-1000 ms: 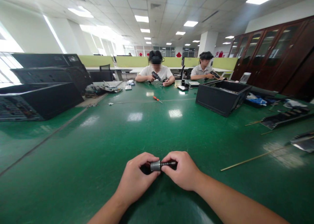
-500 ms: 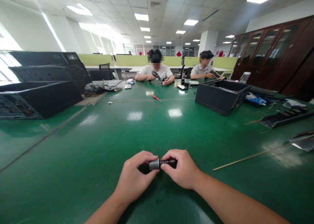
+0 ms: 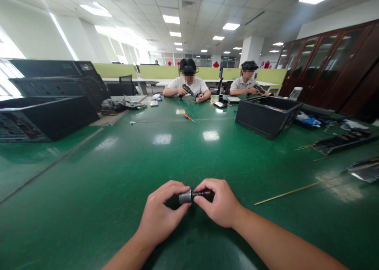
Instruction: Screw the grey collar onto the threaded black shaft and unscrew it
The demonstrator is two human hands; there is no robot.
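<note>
Low over the green table (image 3: 177, 155), both my hands meet on one small tool. My left hand (image 3: 161, 212) is closed around its grey metal collar (image 3: 185, 197). My right hand (image 3: 217, 203) pinches the thin dark shaft (image 3: 200, 193) that sticks out of the collar to the right. The part of the tool inside my left palm is hidden.
Stacked black computer cases (image 3: 44, 100) stand at the left, an open black case (image 3: 266, 116) at the right. Thin wooden rods (image 3: 296, 191) and metal panels (image 3: 343, 141) lie at the right. Two people sit across the table holding electric drivers; a red screwdriver (image 3: 189, 118) lies mid-table.
Both hands with the tool have drifted slightly up and left in view; the grip looks the same.
</note>
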